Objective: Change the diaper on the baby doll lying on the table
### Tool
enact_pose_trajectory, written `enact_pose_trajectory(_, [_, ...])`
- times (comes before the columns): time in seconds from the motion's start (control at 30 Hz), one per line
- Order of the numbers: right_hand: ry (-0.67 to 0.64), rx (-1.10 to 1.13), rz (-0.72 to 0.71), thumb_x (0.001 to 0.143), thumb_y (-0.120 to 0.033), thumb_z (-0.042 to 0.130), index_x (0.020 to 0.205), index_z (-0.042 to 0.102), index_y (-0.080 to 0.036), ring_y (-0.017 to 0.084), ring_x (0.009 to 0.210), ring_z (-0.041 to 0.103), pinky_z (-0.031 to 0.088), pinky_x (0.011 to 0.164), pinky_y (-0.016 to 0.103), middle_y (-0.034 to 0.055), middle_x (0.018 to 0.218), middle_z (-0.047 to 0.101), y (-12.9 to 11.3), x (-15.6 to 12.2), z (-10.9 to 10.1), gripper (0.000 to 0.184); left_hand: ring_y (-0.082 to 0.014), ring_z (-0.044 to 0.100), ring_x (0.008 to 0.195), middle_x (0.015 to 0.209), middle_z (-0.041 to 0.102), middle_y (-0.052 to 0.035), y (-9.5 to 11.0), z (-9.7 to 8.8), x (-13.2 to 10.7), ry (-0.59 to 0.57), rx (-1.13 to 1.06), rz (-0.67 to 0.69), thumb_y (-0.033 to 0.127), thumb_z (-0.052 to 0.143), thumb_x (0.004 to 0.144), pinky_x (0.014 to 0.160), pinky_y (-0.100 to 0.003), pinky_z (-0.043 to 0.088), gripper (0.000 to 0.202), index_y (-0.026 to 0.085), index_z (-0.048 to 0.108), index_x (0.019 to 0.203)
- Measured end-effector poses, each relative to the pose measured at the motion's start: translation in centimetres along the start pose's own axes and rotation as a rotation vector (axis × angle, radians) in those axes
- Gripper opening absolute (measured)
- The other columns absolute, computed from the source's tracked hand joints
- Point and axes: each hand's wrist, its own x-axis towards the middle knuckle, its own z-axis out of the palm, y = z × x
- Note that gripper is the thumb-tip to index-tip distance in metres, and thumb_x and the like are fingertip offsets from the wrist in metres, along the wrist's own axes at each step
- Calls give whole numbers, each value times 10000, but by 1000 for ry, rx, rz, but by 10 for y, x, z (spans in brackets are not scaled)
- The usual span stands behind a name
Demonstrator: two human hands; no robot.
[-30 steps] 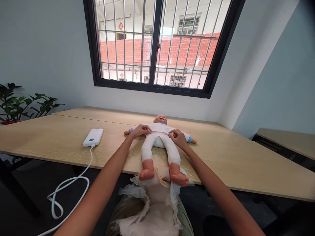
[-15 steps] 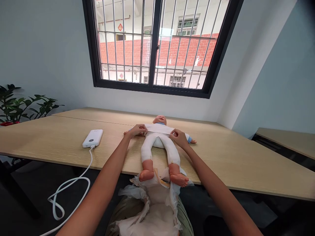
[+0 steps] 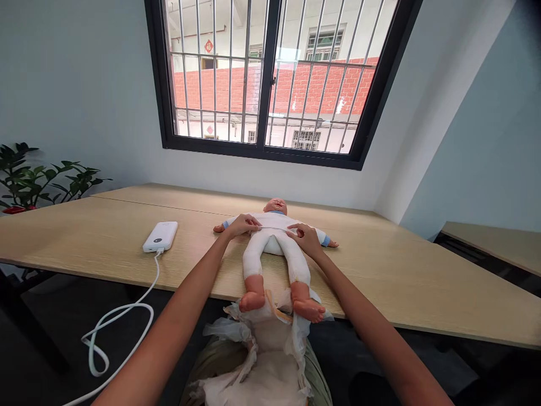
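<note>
A baby doll (image 3: 276,245) lies on its back on the table, head toward the window and feet past the front edge. It wears a white top (image 3: 274,220) with blue trim and white leggings. At its waist, my left hand (image 3: 245,225) has its fingers closed at the hem of the top, on the left side. My right hand (image 3: 306,238) has its fingertips closed at the same hem on the right. The cloth between the fingertips is too small to make out clearly. An opened, torn diaper (image 3: 274,361) lies over my lap below the doll's feet.
A white power bank (image 3: 160,237) with a white cable (image 3: 139,306) rests on the wooden table (image 3: 401,270), left of my arm. The cable hangs over the front edge. A potted plant (image 3: 46,177) stands at the far left. A barred window (image 3: 266,84) is behind the table.
Both hands have moved inward along the doll's waist, closer together. The hem of the top, stretched wide and lifted before, now lies flatter over the waist. The doll stays in place.
</note>
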Motion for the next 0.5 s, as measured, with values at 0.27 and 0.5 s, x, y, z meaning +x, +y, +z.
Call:
enact_pose_trajectory(0.27, [-31,-58,-19,854,-386,564,858,749,-222,166,649,486,313,671,296,12,637,555,-2,2,1,247,-133,512,687,711,625,-17,-1,-2,1,57,6,5,379,767,608,607,-247,379,263,153,701,723])
enact_pose_trajectory(0.5, [-14,-117,-4,829,-332,567,782,692,-186,144,615,488,306,699,297,-1,622,558,-5,4,-6,198,-100,457,584,608,550,17,-2,-13,-1,67,0,-44,364,753,577,551,-238,321,257,155,605,598])
